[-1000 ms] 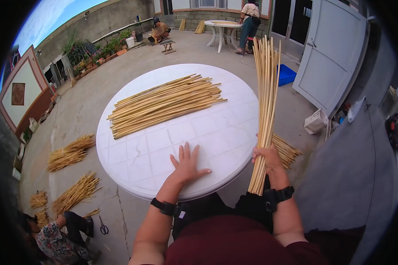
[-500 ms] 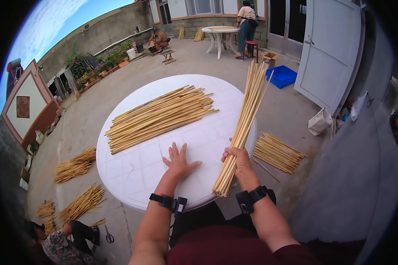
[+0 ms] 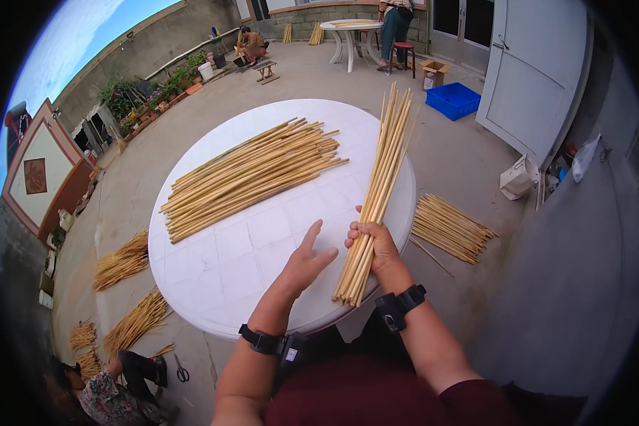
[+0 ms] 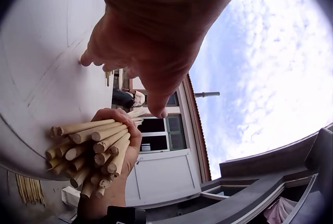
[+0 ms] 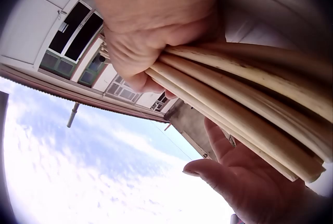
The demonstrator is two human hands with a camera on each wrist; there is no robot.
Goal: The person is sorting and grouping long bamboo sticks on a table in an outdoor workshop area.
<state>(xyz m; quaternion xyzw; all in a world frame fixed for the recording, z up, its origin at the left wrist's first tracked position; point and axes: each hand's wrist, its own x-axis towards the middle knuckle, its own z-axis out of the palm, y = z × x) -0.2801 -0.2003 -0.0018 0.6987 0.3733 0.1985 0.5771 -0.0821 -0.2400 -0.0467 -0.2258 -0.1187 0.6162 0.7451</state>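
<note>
My right hand (image 3: 378, 245) grips a bundle of pale sticks (image 3: 385, 174) near its lower end, the bundle tilted over the right side of the round white table (image 3: 255, 266). To the left of it, my left hand (image 3: 307, 263) is raised with fingers extended and thumb apart, holding nothing. A wide layer of sticks (image 3: 252, 174) lies across the table's far left part. In the left wrist view the cut stick ends (image 4: 99, 154) point at the camera, with the right hand (image 4: 132, 146) curled round them. The right wrist view shows the left palm (image 5: 250, 180) facing the bundle.
More sticks (image 3: 453, 227) lie on the ground right of the table; straw-coloured bundles (image 3: 136, 321) lie at the left, near a seated person (image 3: 110, 390) and scissors (image 3: 182, 373). Beyond are a blue crate (image 3: 453, 101), a cardboard box (image 3: 434, 73) and another white table (image 3: 348, 25).
The right hand has brought the bundle left, from beyond the table's right edge to above the table. My left hand has lifted from the tabletop and turned toward the bundle.
</note>
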